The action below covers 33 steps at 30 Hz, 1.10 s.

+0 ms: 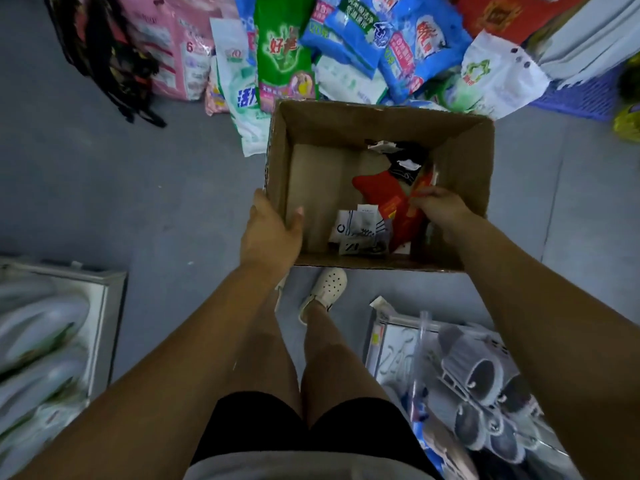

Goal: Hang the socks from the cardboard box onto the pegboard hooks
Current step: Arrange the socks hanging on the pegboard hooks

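An open cardboard box sits in front of me, held off the grey floor. My left hand grips its near-left wall, thumb inside and fingers outside. My right hand reaches into the box at the right side and pinches a pair of red socks with a yellow label. More red socks lie beside them. Black socks lie at the far end of the box, and white patterned socks lie at the near end. No pegboard is in view.
Bags of detergent and packaged goods are piled on the floor beyond the box. A white bin of packets stands at lower left, and grey cups and plastic items lie at lower right. My feet in white clogs stand below the box.
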Each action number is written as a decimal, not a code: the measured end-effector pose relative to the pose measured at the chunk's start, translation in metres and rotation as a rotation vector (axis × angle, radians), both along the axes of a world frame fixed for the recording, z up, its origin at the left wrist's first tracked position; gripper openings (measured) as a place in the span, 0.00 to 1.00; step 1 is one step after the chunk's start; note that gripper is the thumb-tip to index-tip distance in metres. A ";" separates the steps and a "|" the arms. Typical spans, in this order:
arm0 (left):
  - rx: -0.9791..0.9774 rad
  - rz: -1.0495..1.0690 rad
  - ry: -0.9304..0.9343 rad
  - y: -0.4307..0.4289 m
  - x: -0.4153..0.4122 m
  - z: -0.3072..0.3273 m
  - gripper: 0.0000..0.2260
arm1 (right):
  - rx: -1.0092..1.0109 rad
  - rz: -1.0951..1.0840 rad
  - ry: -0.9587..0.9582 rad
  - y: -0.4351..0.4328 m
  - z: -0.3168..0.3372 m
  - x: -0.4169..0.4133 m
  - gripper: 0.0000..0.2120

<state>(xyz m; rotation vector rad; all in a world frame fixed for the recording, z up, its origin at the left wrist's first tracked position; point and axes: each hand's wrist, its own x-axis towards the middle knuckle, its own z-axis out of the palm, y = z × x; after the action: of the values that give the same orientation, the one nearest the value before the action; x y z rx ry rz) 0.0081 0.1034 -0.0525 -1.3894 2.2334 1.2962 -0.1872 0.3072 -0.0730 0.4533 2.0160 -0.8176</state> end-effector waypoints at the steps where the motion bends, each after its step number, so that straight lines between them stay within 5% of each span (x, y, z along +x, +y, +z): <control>1: 0.004 0.020 -0.004 -0.002 -0.002 -0.004 0.24 | 0.011 -0.026 -0.051 -0.004 -0.008 -0.003 0.18; 5: -0.086 0.006 -0.002 -0.004 -0.003 -0.018 0.16 | 0.091 -0.154 -0.153 -0.014 -0.035 -0.006 0.22; 10: -0.162 -0.029 -0.001 -0.003 0.001 -0.030 0.15 | 0.318 0.012 0.185 -0.007 -0.051 0.001 0.15; 13: -0.158 -0.015 -0.009 -0.002 0.000 -0.030 0.15 | 0.261 0.043 0.269 -0.005 -0.050 0.005 0.14; 19: -0.203 -0.017 -0.030 0.000 -0.001 -0.030 0.16 | 0.110 0.158 0.165 -0.010 -0.070 -0.009 0.26; 26: -0.289 -0.081 -0.041 0.003 0.002 -0.036 0.20 | 0.195 0.333 0.097 -0.025 -0.104 -0.018 0.24; 33: -0.292 -0.136 -0.036 0.000 0.005 -0.039 0.21 | 0.222 0.260 0.075 -0.018 -0.101 -0.015 0.21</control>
<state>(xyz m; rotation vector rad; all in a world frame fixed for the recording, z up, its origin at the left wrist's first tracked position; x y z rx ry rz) 0.0132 0.1033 -0.0916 -1.3088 2.5199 0.9231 -0.2023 0.2890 -0.1743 0.2778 2.1897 -0.4606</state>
